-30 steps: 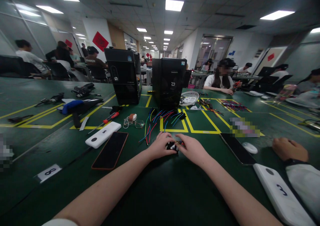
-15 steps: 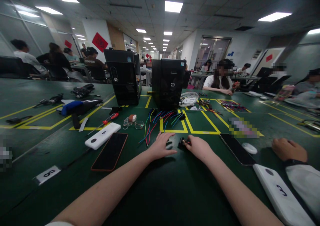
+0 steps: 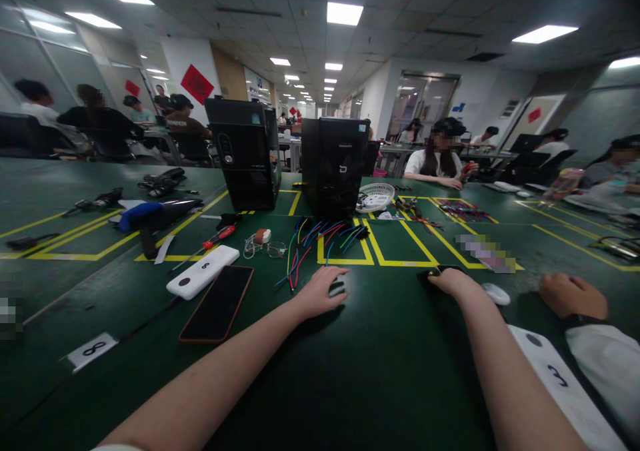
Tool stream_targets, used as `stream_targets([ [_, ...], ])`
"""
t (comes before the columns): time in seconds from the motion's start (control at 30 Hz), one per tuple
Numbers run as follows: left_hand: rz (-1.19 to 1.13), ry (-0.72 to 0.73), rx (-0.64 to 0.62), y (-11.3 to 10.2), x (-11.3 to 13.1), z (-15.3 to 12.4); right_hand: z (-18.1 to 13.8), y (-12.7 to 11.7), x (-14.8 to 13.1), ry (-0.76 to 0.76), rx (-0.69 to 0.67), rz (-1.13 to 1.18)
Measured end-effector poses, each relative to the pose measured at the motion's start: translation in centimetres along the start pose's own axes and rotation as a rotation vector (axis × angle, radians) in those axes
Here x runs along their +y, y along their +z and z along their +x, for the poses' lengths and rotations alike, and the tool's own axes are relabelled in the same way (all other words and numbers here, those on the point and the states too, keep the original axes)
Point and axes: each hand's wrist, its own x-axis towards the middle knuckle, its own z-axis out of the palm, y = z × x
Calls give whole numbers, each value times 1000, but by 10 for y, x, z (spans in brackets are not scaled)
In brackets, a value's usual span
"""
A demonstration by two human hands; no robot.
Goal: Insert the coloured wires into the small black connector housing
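Note:
My left hand (image 3: 320,292) rests on the green table (image 3: 340,371), holding nothing, its thumb and fingers apart. Just beyond it lies a spread of colored wires (image 3: 299,254), red, blue, green and yellow, partly inside a yellow taped box. My right hand (image 3: 453,282) is farther right, fingers closed on a small dark object (image 3: 430,274) whose kind I cannot make out. That hand and forearm cover most of the black phone lying there. A white mouse-like object (image 3: 497,294) sits right beside my right wrist.
Two black computer towers (image 3: 243,158) (image 3: 333,164) stand at the back. To the left are a phone (image 3: 217,304), a white power bank (image 3: 203,272), a red screwdriver (image 3: 219,236) and glasses (image 3: 270,248). A white basket (image 3: 376,197) and another person's hand (image 3: 574,296) are at right.
My right hand has moved right with the small dark object, from near my left hand to over the black phone. My left hand stays almost in place.

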Motion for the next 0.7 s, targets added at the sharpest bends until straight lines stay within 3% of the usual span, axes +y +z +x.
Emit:
stream_targets([
  [0.13,-18,9,-20,0,0,0,0,-4,4,56,28,80],
  [0.33,-10,20,-11,0,0,1,-22,-24,2,12,303,101],
  [0.7,-15,39,2,-1,1,1,-27,-29,0,-109,214,46],
])
